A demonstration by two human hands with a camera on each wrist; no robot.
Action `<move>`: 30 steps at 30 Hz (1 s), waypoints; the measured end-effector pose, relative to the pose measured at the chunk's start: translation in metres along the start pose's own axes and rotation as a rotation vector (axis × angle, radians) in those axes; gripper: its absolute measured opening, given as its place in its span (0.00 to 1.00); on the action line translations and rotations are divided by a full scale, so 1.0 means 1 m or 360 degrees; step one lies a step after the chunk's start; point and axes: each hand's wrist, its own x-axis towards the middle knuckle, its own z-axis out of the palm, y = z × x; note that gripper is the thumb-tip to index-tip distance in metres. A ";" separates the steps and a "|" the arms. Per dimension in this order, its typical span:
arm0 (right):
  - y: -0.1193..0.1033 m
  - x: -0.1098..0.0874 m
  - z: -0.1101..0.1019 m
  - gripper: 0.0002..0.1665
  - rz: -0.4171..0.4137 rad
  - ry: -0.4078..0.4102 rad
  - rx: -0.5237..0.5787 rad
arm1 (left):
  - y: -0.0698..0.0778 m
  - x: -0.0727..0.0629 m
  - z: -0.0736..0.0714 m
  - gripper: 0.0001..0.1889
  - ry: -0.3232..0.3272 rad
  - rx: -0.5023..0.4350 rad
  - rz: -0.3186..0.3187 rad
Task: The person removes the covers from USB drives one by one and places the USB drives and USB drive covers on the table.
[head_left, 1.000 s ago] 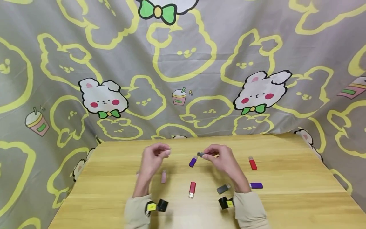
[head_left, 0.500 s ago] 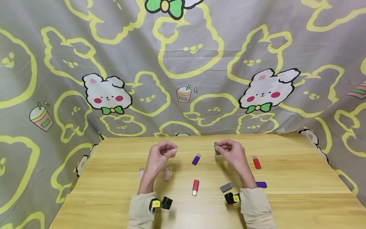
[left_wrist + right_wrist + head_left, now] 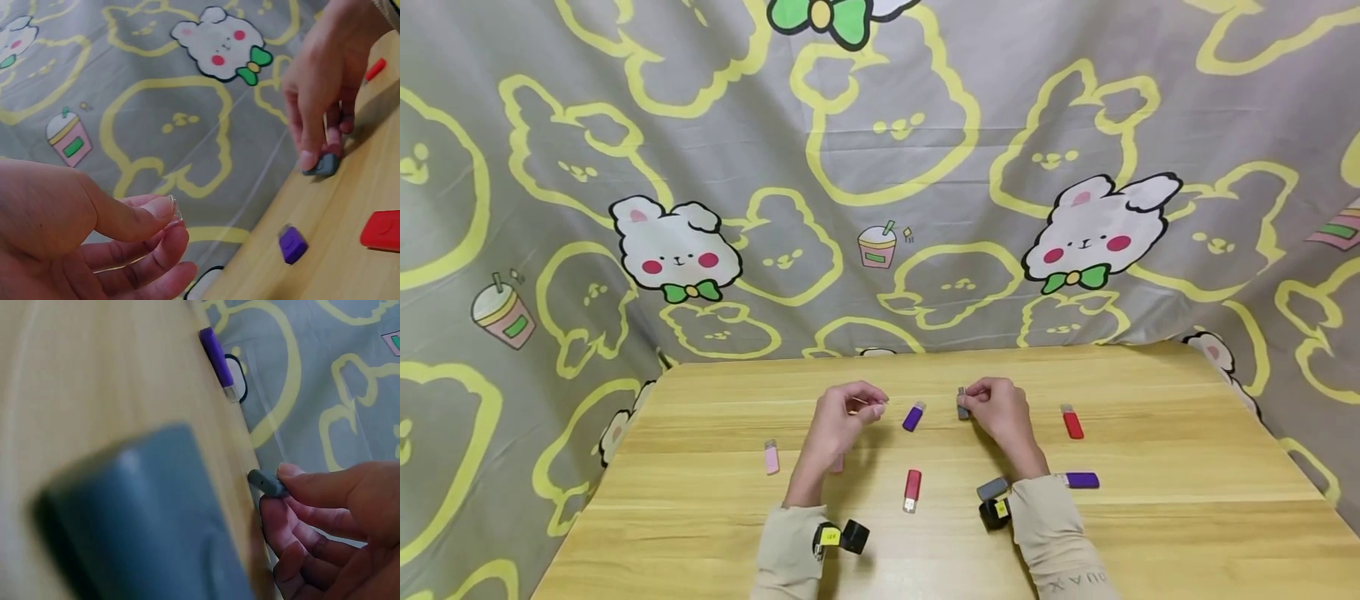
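My left hand point(image 3: 842, 417) is raised over the table left of a purple USB flash drive point(image 3: 913, 416). Between its thumb and forefinger it pinches a small clear plastic cap point(image 3: 175, 211), seen best in the left wrist view. On the other side of the purple drive, my right hand point(image 3: 1000, 410) pinches a grey USB flash drive point(image 3: 962, 405) low at the tabletop, its plug end pointing away. A second grey flash drive point(image 3: 992, 488) lies nearer, below the right wrist. That one looms large and blurred in the right wrist view.
On the wooden table point(image 3: 700, 525) lie a red drive point(image 3: 1072, 422), another red drive point(image 3: 912, 488), a purple drive point(image 3: 1082, 480) and a pink drive point(image 3: 772, 457). Another pink drive point(image 3: 838, 464) is partly hidden by the left forearm. A patterned curtain point(image 3: 925, 167) hangs behind.
The right hand has carried the grey flash drive rightward from near the purple drive, turned it and lowered it to the tabletop. The left hand has shifted right, still pinching the cap.
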 end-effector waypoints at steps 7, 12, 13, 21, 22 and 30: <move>-0.001 0.008 0.001 0.10 0.0023 -0.0005 -0.0067 | -0.001 0.004 0.013 0.05 -0.0058 0.0072 0.0031; -0.001 0.011 0.003 0.12 0.0003 0.0011 -0.0109 | -0.003 0.010 0.022 0.05 -0.0079 0.0122 0.0071; -0.001 0.011 0.003 0.12 0.0010 0.0014 -0.0109 | -0.003 0.011 0.025 0.05 -0.0089 0.0130 0.0070; 0.002 0.010 -0.004 0.12 -0.0018 0.0031 -0.0038 | -0.002 0.026 0.055 0.04 -0.0123 0.0225 0.0062; 0.002 0.010 -0.007 0.11 -0.0016 0.0041 -0.0025 | -0.003 0.029 0.060 0.04 -0.0124 0.0257 0.0072; -0.002 0.006 -0.028 0.10 0.0020 0.0033 0.0079 | -0.007 0.043 0.092 0.07 -0.0117 0.0640 0.0140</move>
